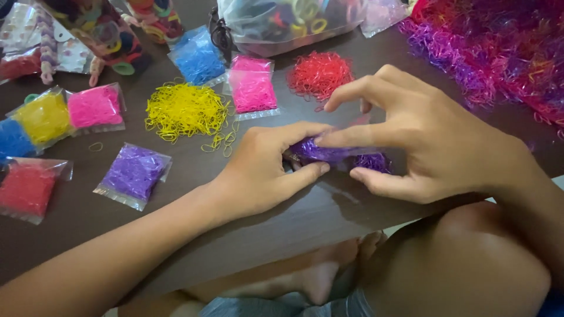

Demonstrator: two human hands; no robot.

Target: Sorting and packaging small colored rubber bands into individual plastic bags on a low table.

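My left hand (pixel 267 170) and my right hand (pixel 423 138) meet over a small clear bag of purple rubber bands (pixel 329 154) on the dark brown table (pixel 194 176). The left thumb and fingers pinch the bag's left end. The right index finger and thumb hold its right part, pressing on the purple bands. A small clump of loose purple bands (pixel 373 162) lies under the right hand.
Loose piles of yellow bands (pixel 185 110) and red bands (pixel 320 73) lie behind my hands. Filled bags in purple (pixel 134 174), pink (pixel 252 87), blue (pixel 198 57), red (pixel 26 189) and yellow (pixel 44 117) sit around. A big purple-pink heap (pixel 499 53) fills the far right. My knee (pixel 470 264) is below the table edge.
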